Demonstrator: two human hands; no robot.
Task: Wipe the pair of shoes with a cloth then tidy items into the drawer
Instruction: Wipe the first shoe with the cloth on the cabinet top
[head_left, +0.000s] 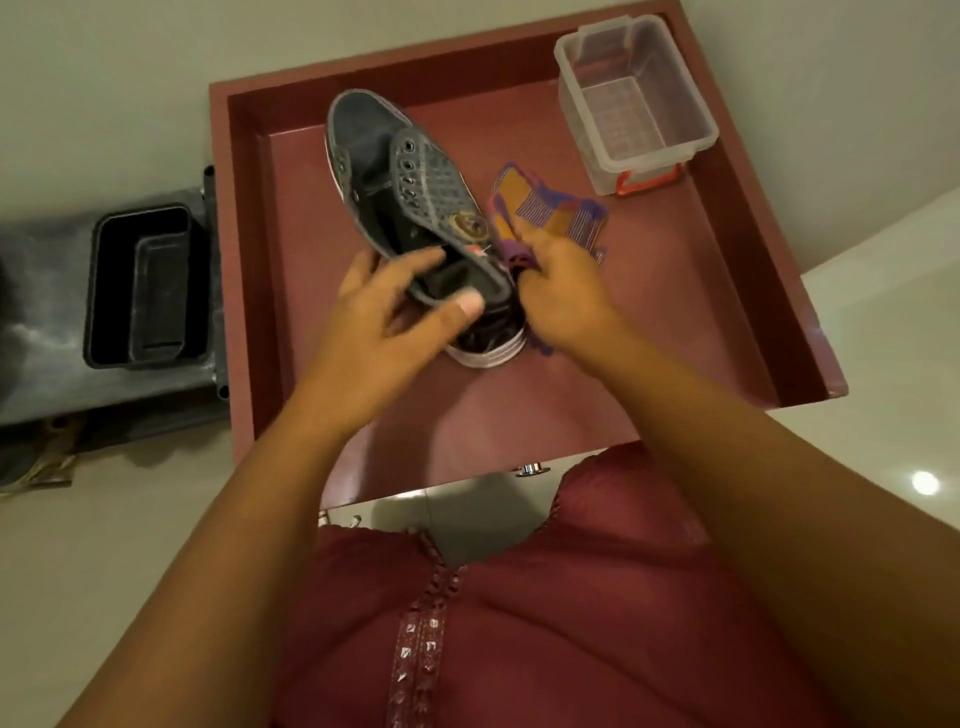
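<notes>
Both hands busy over drawer (244, 249): left hand (384, 317) gripping grey shoe (415, 192), right hand (563, 291) clutching cloth (550, 213).

Bare forearms, short-nailed left hand (387, 306), maroon garment (545, 623) with a beaded, embroidered front placket.

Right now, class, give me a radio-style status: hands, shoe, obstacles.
Left hand gripping grey high-top shoe over the red drawer. Right hand on purple-and-yellow cloth beside it. Clear plastic box sits apart; nothing blocking.
</notes>
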